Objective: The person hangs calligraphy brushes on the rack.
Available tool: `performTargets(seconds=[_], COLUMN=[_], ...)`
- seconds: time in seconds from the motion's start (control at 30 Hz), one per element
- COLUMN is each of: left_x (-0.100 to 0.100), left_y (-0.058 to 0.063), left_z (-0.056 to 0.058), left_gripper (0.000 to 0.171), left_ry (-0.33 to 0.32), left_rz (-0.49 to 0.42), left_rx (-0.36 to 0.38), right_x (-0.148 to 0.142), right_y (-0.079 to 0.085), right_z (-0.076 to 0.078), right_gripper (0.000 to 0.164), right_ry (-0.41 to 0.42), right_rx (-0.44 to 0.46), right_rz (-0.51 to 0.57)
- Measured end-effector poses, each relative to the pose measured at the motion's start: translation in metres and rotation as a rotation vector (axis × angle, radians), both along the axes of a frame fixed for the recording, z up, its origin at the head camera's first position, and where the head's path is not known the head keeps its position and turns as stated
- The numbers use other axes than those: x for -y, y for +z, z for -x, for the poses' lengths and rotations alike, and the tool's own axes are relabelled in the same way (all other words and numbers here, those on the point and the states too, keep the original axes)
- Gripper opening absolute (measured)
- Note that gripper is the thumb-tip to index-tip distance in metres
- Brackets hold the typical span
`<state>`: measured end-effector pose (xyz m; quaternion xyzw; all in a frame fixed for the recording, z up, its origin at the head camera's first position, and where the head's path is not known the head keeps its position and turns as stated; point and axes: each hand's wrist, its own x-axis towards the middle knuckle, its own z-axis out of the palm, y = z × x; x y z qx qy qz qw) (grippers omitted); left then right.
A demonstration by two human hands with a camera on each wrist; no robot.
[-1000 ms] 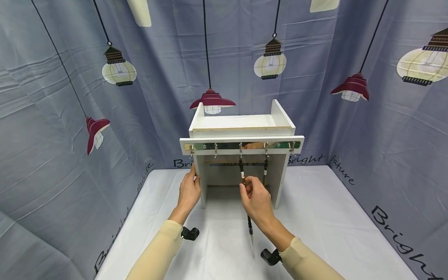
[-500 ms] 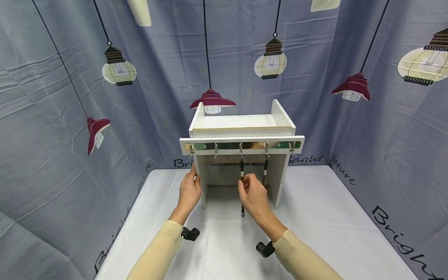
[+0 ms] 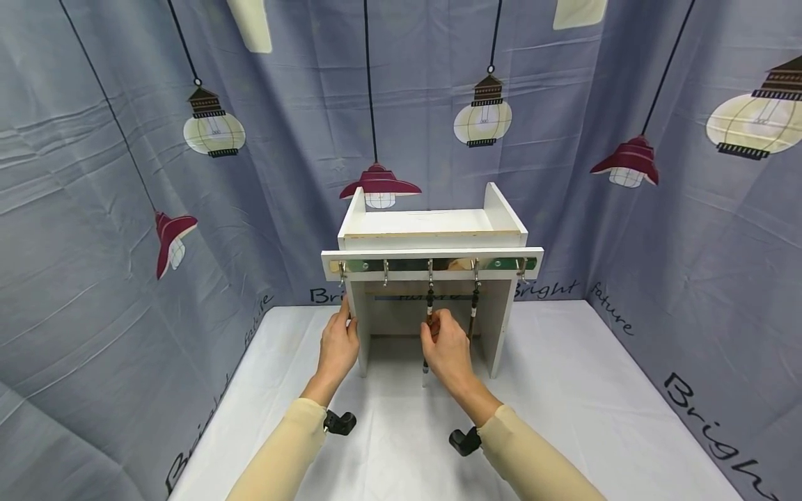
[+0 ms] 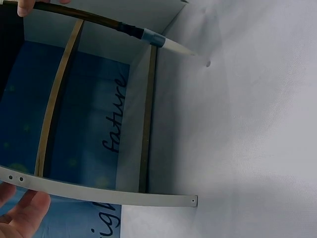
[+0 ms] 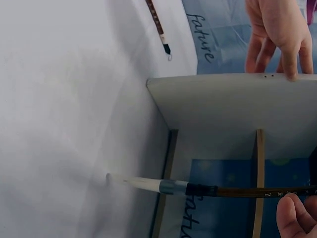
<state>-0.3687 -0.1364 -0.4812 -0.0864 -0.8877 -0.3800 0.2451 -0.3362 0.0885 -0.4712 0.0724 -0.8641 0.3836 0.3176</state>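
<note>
A calligraphy brush (image 3: 429, 304) with a brown handle and white bristles hangs by its dark top end from the middle hook. My right hand (image 3: 450, 348) pinches its handle between thumb and curled fingers. White bristles (image 5: 143, 182) point down, apart from other things, in the right wrist view. A second brush (image 3: 473, 311) hangs from the hook to the right, partly behind my right hand. At the white shelf's left side, my left hand (image 3: 338, 344) rests fairly straight fingers on the outside of the side panel (image 4: 89, 191). Its thumb touches near the front edge.
The white shelf (image 3: 432, 240) carries a rail (image 3: 401, 275) with several metal hooks along its front. Another brush (image 5: 157, 22) with a cord loop shows beyond the left panel in the right wrist view. A white cloth (image 3: 564, 390) covers the table; a patterned curtain surrounds it.
The brush's lower end has swung left and hangs nearer upright, and my right hand has moved slightly left with it. My left hand stays at the panel.
</note>
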Motion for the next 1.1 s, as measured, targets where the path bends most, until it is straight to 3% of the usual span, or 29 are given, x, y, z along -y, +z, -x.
performTargets(seconds=[0.23,0.43,0.8,0.9,1.1], left_x=[-0.002,-0.003,0.001,0.001,0.001], left_y=[-0.003,-0.004,0.000,0.001,0.002], left_z=[-0.001,-0.001,0.001,0.001,-0.001], left_gripper=[0.055,0.055,0.055,0.055,0.055], left_ry=[0.008,0.012,0.007,0.010,0.008], left_rz=[0.002,0.009,-0.018,-0.013,-0.004], left_rx=[-0.030,-0.022,0.014,0.002,-0.004], right_x=[-0.002,-0.005,-0.027,-0.039,-0.070], right_y=[-0.001,0.005,0.027,0.027,0.016], right_z=[0.000,-0.011,-0.039,-0.041,-0.042], right_gripper=[0.018,0.030,0.032,0.030,0.027], right_ry=[0.016,0.023,0.034,0.033,-0.060], right_rx=[0.018,0.069,-0.060,-0.076,-0.080], right_rz=[-0.017,0.029,0.066,0.073,0.084])
